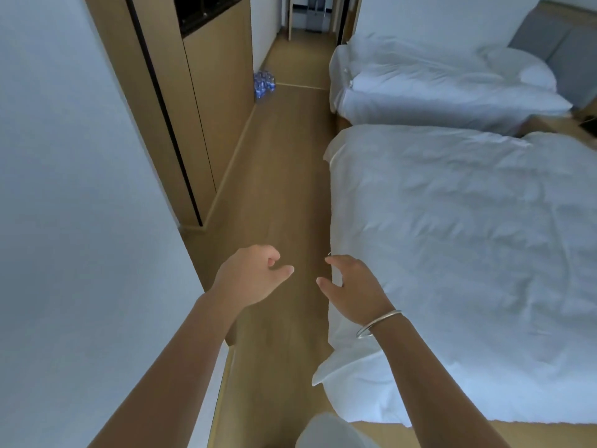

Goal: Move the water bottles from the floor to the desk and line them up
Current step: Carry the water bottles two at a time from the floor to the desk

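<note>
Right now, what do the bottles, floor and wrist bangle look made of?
Bottles: likely clear plastic with blue labels; too far to confirm.
Floor: wood-look planks, matte; light brown with faint grain, could be laminate.
Bangle: silvery metal, polished, going by its bright glint.

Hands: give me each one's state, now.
Left hand: loosely curled, holding nothing, open.
Right hand: fingers relaxed, holding nothing, open.

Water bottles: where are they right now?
In the head view, the water bottles stand clustered on the floor far ahead, upper left of centre, against the wooden cabinet.
</note>
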